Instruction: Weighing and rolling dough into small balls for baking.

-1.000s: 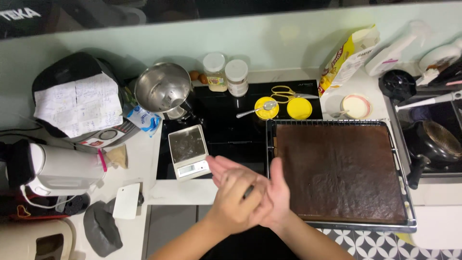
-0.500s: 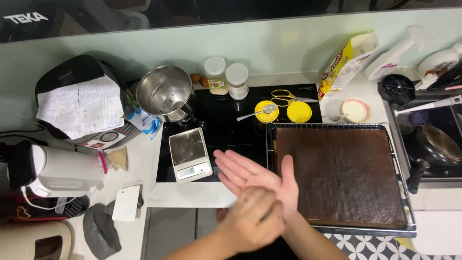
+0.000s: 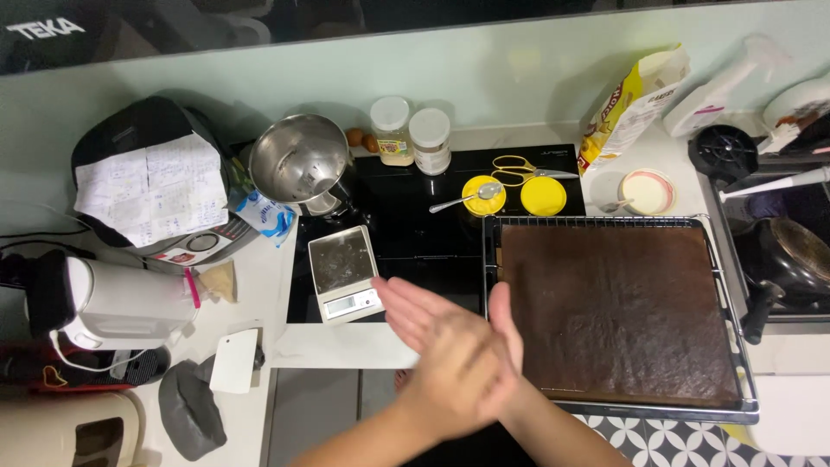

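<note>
— Both hands meet over the front edge of the counter, right? How do they lie?

— Pressed palm to palm and crossed. The left hand (image 3: 458,380) lies on top, blurred; the right hand (image 3: 415,313) is under it, its flat fingers pointing toward the counter's left side. Nothing sits between them as far as I can tell.

— What is nearest?

— A small kitchen scale (image 3: 344,273), just beyond the right hand's fingertips, on the left part of the black cooktop (image 3: 415,233). On the other side, the baking tray (image 3: 519,227) rests on a wire rack at the right front of the counter, carrying a flat dark brown sheet cake (image 3: 618,311). The left hand overlaps the tray's near left corner in this view; whether it touches it, I cannot tell.

— And toward the back edge?

— A steel mixing bowl (image 3: 298,160) at the cooktop's back left corner, two jars with pale lids (image 3: 411,130) beside it, then two yellow lids (image 3: 512,196), one with a spoon across it, and yellow-handled scissors (image 3: 519,169). A yellow and white bag (image 3: 627,108) leans at the wall, with a small bowl of pale cream (image 3: 647,190) in front of it.

— The left end?

— A white scraper (image 3: 235,361) lies near the counter's front edge.
</note>
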